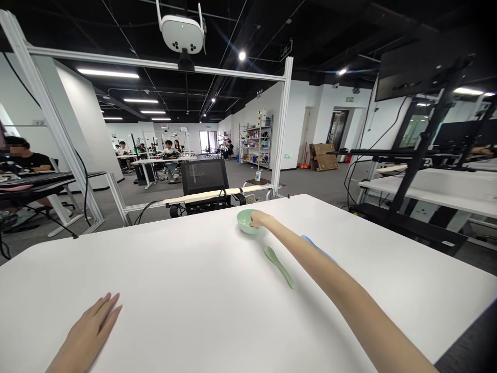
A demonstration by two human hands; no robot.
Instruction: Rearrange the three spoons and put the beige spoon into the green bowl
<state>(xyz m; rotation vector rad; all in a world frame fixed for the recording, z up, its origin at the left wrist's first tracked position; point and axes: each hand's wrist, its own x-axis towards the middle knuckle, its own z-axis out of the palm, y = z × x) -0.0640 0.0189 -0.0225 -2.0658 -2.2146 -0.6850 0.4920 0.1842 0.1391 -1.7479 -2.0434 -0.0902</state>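
Observation:
Stretched far across the white table (pixel 174 290), my right hand (pixel 256 219) grips the rim of a pale green bowl (pixel 245 223) near the far edge. Its fingers are closed over the bowl's right side, and part of the bowl is hidden behind them. A green spoon (pixel 279 267) lies on the table, nearer to me and left of my right forearm. Partly covered by that forearm is a long blue thing (pixel 310 241), of which only one end and an edge show. My left hand (pixel 91 329) rests at the lower left, fingers extended, holding nothing.
An aluminium frame (pixel 285 124) rises behind the table, with a white camera device (pixel 182 35) on its crossbar. Beyond the far edge stands a black office chair (pixel 205 181). A dark monitor stand (pixel 423 134) is at the right. Several people sit at desks farther back.

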